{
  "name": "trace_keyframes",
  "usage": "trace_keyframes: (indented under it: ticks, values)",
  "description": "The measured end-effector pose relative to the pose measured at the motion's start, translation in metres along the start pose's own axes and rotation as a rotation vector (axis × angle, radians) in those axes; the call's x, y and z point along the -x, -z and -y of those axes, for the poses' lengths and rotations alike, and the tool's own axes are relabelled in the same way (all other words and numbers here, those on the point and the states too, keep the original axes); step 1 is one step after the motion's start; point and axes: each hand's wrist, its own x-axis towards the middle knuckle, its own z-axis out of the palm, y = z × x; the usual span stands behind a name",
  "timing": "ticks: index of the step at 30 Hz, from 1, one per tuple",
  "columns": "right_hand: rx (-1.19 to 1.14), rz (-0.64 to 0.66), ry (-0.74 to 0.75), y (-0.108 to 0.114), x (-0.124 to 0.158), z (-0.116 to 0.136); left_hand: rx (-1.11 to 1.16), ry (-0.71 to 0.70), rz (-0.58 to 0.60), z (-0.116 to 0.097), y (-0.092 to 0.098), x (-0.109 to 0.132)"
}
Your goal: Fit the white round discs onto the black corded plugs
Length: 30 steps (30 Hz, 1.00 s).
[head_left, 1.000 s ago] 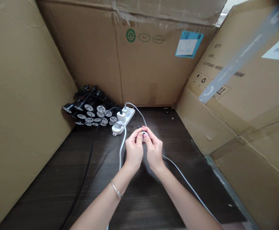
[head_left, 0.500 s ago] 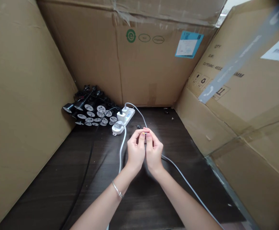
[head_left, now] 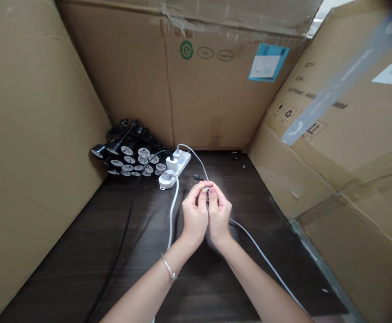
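Note:
Side by side above the dark tabletop, my left hand [head_left: 196, 215] and my right hand [head_left: 219, 217] are both closed on one small piece with a pale, dark-spotted face [head_left: 208, 192]. Both thumbs press on that face while the fingers curl around the far side, hiding most of its body. Just beyond the left fingertips, a small black part [head_left: 197, 177] shows; whether it belongs to the held piece I cannot tell. A silver bracelet [head_left: 169, 267] circles my left wrist.
Black cylinders with white end discs [head_left: 128, 157] are stacked at the back left. Beside them lies a white power strip [head_left: 184, 162] with plugs in it. A black cable [head_left: 125, 229] and grey-white cables [head_left: 259, 249] cross the table [head_left: 249, 193]. Cardboard walls [head_left: 212, 103] enclose it.
The thumbs have shifted slightly apart, and more of the pale face shows between them. Both hands stay closed on the piece. The whole view has shifted slightly.

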Motion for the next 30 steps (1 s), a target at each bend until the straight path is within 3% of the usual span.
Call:
trace_keyframes:
  ticks: [4,10,14,18,21,25,30]
  values:
    - [0.038,0.036,-0.007,0.001,-0.001,0.0024,-0.014,0.035,-0.04,-0.001,-0.0005,0.0017]
    - [-0.127,-0.04,-0.079,-0.0003,-0.0057,-0.0005,0.095,-0.002,0.096,0.0016,-0.0041,0.0023]
    - [-0.264,-0.045,-0.183,-0.0008,-0.0023,-0.0012,0.068,-0.021,0.028,0.0025,-0.0033,0.0014]
    - [-0.265,-0.077,-0.133,-0.0001,0.0007,0.0002,-0.062,-0.136,0.016,0.0007,0.0005,-0.0013]
    - [-0.22,-0.023,-0.091,0.0,-0.0001,0.0038,-0.095,-0.168,0.064,-0.0003,0.0018,-0.0022]
    - [-0.085,0.021,-0.065,-0.0001,-0.0002,0.0078,-0.098,-0.17,0.05,-0.0012,0.0019,-0.0018]
    - [-0.062,-0.028,-0.066,-0.0006,0.0028,0.0056,-0.075,-0.129,-0.002,-0.0021,0.0013,-0.0003]
